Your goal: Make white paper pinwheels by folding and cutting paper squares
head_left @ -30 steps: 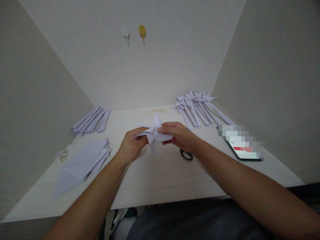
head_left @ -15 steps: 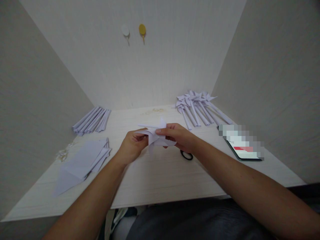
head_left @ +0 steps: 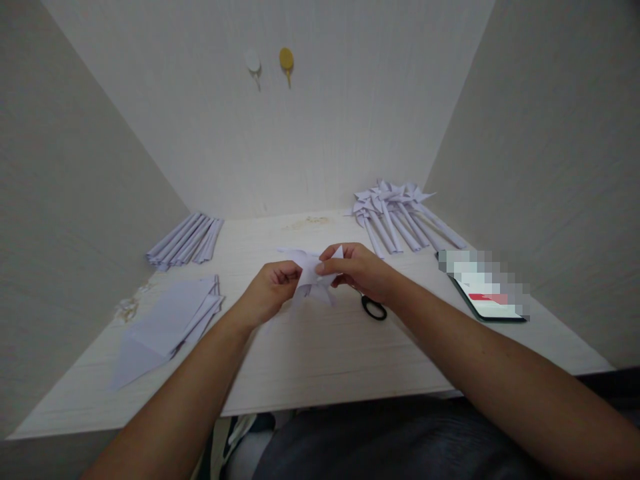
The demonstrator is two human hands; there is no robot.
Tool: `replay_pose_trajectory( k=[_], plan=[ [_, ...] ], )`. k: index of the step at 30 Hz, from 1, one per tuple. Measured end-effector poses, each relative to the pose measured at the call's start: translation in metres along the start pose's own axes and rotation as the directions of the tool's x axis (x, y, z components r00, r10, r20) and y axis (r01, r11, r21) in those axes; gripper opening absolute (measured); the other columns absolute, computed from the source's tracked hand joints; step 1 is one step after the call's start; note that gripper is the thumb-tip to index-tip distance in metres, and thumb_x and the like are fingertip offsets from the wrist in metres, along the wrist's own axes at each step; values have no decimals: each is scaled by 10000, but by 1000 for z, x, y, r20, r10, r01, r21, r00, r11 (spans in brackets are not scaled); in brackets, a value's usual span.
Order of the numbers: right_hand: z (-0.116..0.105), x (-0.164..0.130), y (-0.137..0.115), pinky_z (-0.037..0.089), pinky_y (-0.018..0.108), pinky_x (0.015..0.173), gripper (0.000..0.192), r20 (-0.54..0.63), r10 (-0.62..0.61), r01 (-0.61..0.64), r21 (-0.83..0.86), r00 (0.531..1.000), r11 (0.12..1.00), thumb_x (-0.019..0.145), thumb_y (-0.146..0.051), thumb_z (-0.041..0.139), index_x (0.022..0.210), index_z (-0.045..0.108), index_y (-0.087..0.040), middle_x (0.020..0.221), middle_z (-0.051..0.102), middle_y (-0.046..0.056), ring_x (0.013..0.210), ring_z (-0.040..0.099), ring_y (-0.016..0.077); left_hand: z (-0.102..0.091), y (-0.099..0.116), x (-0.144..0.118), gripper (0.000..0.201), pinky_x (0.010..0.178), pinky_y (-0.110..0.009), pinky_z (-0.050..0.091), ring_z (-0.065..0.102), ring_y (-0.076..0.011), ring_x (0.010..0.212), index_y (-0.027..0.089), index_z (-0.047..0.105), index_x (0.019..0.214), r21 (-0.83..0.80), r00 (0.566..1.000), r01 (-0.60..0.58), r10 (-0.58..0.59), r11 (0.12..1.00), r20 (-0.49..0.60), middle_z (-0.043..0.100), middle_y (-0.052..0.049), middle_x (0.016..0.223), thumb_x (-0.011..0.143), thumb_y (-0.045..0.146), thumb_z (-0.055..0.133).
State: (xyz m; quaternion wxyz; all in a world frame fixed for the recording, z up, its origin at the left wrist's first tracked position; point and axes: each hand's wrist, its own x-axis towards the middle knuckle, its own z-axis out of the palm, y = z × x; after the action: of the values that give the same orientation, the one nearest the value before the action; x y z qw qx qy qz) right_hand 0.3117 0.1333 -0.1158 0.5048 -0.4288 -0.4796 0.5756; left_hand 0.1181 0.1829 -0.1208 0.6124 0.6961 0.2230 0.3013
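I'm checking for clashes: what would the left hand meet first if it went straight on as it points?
The white folded-paper pinwheel, seemingly touching the bare left hand; just beyond it, likely the bare right hand gripping it, though depth is unclear.

Pale table (head_left: 310,373) beneath paper sheets (head_left: 170,317), tubes (head_left: 185,240), pinwheels (head_left: 387,200), scissors (head_left: 365,304) (partly hidden), phone (head_left: 493,310).

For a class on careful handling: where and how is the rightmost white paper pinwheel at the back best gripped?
Probably the near end of its rolled white paper stick, from the front, over the rectangular black-edged phone: that end juts out alone, while folded white paper heads overlap behind.
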Motion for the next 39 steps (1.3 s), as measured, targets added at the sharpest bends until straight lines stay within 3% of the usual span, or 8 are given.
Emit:
replay_pose_trajectory(
  k=[8,13,15,20,25,33,39],
  plan=[
    [0,4,3,442,203,501,219,-47,-36,38,30,998,999,623,-249,814,683,614,-184,609,610,-46,548,550,88,2,5,1,228,542,-240,439,587,-133,560,169,759,710,-20,1000,-24,24,1000,-15,698,-20,649,666,365,868],
    [1,4,1,494,220,514,390,-93,-23,29,64,995,998,641,-287,860,935,615,-212,699,685,-25,568,611,114,-1,2,3,196,518,-203,389,527,-96,532,171,760,724,-31,993,-55,51,998,-108,641,18,580,637,304,875],
    [2,2,1,519,231,537,422,-48,16,-12,90,999,996,673,-331,858,998,614,-218,741,699,-11,609,637,128,-1,1,4,185,531,-211,403,542,-106,546,171,758,722,-25,986,-79,74,997,-152,646,15,587,649,305,861],
    [5,1,3,538,238,588,342,101,67,-80,128,993,989,693,-349,854,920,667,-174,799,715,23,657,664,135,2,4,3,207,622,-275,481,632,-175,645,156,739,671,59,980,-68,78,996,-182,696,-33,640,691,346,820],
    [5,2,4,520,218,610,269,120,65,-84,165,991,983,696,-305,846,863,704,-149,786,708,19,629,636,103,3,8,2,222,674,-301,516,632,-176,662,165,745,709,129,964,-82,111,988,-242,726,-32,689,668,365,834],
    [2,0,3,511,233,596,217,132,108,-122,100,985,988,688,-290,802,838,742,-145,761,704,33,645,626,124,-1,4,1,228,646,-295,485,609,-177,651,159,727,669,183,970,-49,90,982,-226,686,-29,651,677,359,835],
    [4,3,5,499,247,590,259,106,112,-117,47,988,992,669,-335,795,826,690,-159,752,683,22,636,610,126,0,1,2,195,696,-306,502,604,-167,652,164,725,702,103,973,-76,96,992,-210,690,-19,681,681,329,828]
  ],
)
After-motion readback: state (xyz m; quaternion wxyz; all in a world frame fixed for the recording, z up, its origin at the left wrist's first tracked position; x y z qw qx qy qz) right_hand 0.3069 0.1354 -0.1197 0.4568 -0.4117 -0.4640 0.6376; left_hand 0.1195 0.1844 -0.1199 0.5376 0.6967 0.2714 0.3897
